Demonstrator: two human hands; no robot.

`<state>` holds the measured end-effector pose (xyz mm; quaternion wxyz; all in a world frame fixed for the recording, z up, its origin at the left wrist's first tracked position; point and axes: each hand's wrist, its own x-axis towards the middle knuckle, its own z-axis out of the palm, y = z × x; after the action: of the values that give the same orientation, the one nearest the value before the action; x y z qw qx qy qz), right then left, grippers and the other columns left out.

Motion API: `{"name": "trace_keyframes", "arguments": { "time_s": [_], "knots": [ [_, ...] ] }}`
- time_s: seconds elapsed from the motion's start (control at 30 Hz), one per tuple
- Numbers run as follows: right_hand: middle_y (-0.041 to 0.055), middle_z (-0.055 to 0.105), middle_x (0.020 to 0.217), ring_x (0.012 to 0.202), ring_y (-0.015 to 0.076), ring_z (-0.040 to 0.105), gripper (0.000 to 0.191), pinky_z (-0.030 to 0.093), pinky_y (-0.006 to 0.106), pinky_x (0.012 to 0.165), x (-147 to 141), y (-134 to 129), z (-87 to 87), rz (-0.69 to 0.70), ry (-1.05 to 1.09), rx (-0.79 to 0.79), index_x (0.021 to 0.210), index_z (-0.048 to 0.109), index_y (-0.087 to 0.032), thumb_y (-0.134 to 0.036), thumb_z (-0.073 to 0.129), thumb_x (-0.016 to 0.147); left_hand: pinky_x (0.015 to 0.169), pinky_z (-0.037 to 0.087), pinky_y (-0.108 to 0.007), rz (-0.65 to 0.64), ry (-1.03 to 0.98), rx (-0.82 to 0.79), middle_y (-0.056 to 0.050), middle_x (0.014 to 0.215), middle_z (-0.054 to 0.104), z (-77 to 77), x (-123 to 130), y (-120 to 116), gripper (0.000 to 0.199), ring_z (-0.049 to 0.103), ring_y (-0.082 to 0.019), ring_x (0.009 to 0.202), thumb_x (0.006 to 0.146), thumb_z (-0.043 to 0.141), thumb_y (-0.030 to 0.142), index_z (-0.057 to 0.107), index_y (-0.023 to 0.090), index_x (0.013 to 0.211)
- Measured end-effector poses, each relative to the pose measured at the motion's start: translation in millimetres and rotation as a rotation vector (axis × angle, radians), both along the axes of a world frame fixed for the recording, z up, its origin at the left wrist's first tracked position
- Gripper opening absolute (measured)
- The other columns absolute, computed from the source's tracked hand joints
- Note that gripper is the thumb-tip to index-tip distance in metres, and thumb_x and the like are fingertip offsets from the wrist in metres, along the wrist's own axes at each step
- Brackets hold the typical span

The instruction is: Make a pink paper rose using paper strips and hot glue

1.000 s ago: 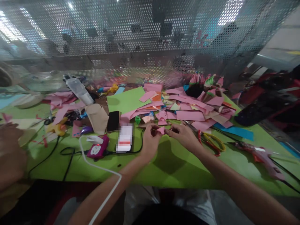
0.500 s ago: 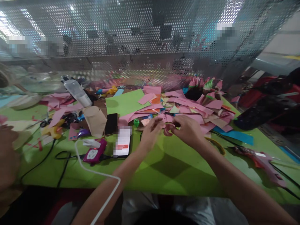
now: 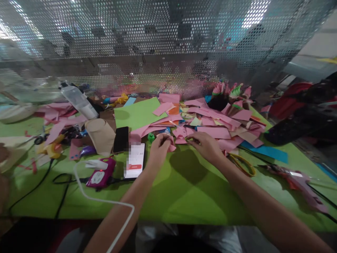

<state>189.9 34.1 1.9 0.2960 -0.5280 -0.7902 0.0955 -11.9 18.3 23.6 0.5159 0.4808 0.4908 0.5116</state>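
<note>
My left hand (image 3: 159,147) is closed, its fingertips pinching a small curled piece of pink paper (image 3: 172,144) above the green tabletop. My right hand (image 3: 206,144) is held apart from it, thumb and fingers brought together in a pinch. Whatever lies between those fingertips is too small to make out. Just left of them, at the near edge of the scraps, is a folded pink paper piece (image 3: 180,135). A small green paper form (image 3: 151,137) stands beside my left hand, and a lit phone (image 3: 135,162) lies left of my wrist.
Pink paper scraps (image 3: 214,132) and a green sheet (image 3: 137,114) cover the back. A pink glue gun (image 3: 302,186) and yellow tape roll (image 3: 243,167) lie right. At left are a magenta power adapter (image 3: 101,174), its cables, a bottle (image 3: 79,102) and another person's hand (image 3: 4,151).
My hands have drawn apart. The curled pink strip no longer shows in my right fingers, and a pink piece now shows in my left. The view has shifted slightly.
</note>
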Motion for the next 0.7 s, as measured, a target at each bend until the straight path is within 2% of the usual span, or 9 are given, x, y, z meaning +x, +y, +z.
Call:
{"name": "trace_keyframes", "arguments": {
  "time_s": [0.13, 0.3, 0.5, 0.63, 0.7],
  "knots": [
    [0.0071, 0.073, 0.094, 0.088, 0.0236, 0.062, 0.027, 0.040, 0.033, 0.072, -8.9, 1.3, -13.0, -0.023, -0.263, 0.030, 0.106, 0.072, -0.022, -0.011, 0.054, 0.089, 0.063, 0.048, -0.024, -0.026, -0.034, -0.021, 0.002, 0.067, 0.060, 4.0, -0.8, -1.4, 0.006, 0.058, -0.012, 0.063, 0.078, 0.058, 0.024, 0.059, 0.019, 0.074],
    [0.0064, 0.072, 0.092, 0.088, 0.0235, 0.059, 0.024, 0.034, 0.033, 0.070, -16.3, 2.1, -14.2, -0.037, -0.437, 0.079, 0.100, 0.071, -0.024, -0.010, 0.056, 0.088, 0.062, 0.045, -0.022, -0.121, 0.004, -0.017, 0.001, 0.065, 0.058, 2.0, 4.0, -3.7, 0.010, 0.054, -0.011, 0.062, 0.077, 0.058, 0.022, 0.059, 0.018, 0.069],
    [0.0066, 0.071, 0.088, 0.085, 0.0231, 0.058, 0.024, 0.032, 0.034, 0.070, -17.6, 0.1, -10.1, -0.039, -0.477, 0.085, 0.095, 0.072, -0.025, -0.009, 0.056, 0.087, 0.065, 0.054, -0.025, -0.298, -0.059, -0.118, -0.001, 0.074, 0.063, -0.1, 6.6, -6.0, 0.011, 0.060, -0.012, 0.068, 0.079, 0.063, 0.028, 0.058, 0.018, 0.076],
    [0.0069, 0.072, 0.088, 0.084, 0.0231, 0.060, 0.022, 0.032, 0.035, 0.071, -14.2, -9.7, -0.2, -0.040, -0.444, 0.144, 0.096, 0.072, -0.025, -0.013, 0.055, 0.090, 0.067, 0.058, -0.029, -0.441, -0.037, -0.089, 0.001, 0.075, 0.057, 0.9, 6.3, -11.5, 0.014, 0.058, -0.010, 0.063, 0.081, 0.064, 0.030, 0.057, 0.019, 0.077],
    [0.0068, 0.073, 0.087, 0.082, 0.0227, 0.061, 0.023, 0.033, 0.035, 0.072, -11.2, -13.6, 3.3, -0.042, -0.405, 0.180, 0.098, 0.072, -0.024, -0.012, 0.054, 0.091, 0.065, 0.058, -0.029, -0.472, 0.021, -0.080, 0.001, 0.079, 0.058, 0.7, 6.8, -14.2, 0.013, 0.057, -0.009, 0.062, 0.083, 0.063, 0.030, 0.057, 0.019, 0.080]
  ]
}}
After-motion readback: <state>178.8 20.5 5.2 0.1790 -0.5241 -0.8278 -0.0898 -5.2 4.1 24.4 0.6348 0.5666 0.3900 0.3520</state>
